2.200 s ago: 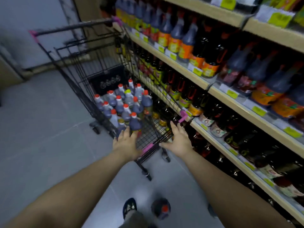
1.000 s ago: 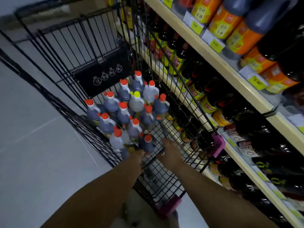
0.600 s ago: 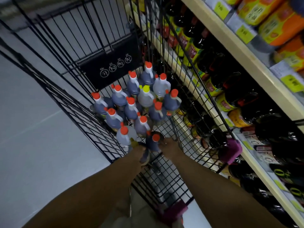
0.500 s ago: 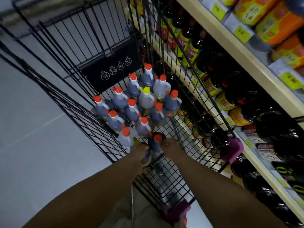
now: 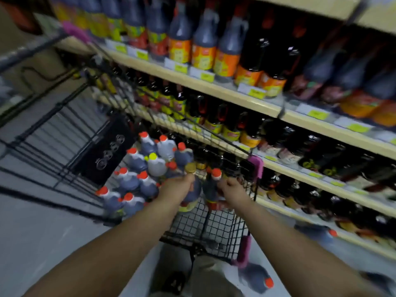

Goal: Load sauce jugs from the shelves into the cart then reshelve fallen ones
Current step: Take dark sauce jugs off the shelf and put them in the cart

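A black wire cart (image 5: 214, 230) stands against the shelves (image 5: 235, 97) and holds several dark sauce jugs (image 5: 137, 181) with red caps. My left hand (image 5: 177, 189) grips a jug with a yellow cap (image 5: 190, 168), lifted above the cart floor. My right hand (image 5: 230, 187) grips a red-capped jug (image 5: 211, 185) beside it. One fallen jug (image 5: 256, 277) lies on the floor by the cart's near corner, and another fallen jug (image 5: 317, 232) lies under the lowest shelf.
Shelves on the right are packed with dark sauce bottles (image 5: 225, 123) and orange-labelled jugs (image 5: 203, 50). The grey floor (image 5: 42, 232) spreads to the left of the cart. My shoe (image 5: 175, 281) shows below the cart's near edge.
Both hands reached into the cart, closed on a jug each and raised them. The view swung up toward the shelves.
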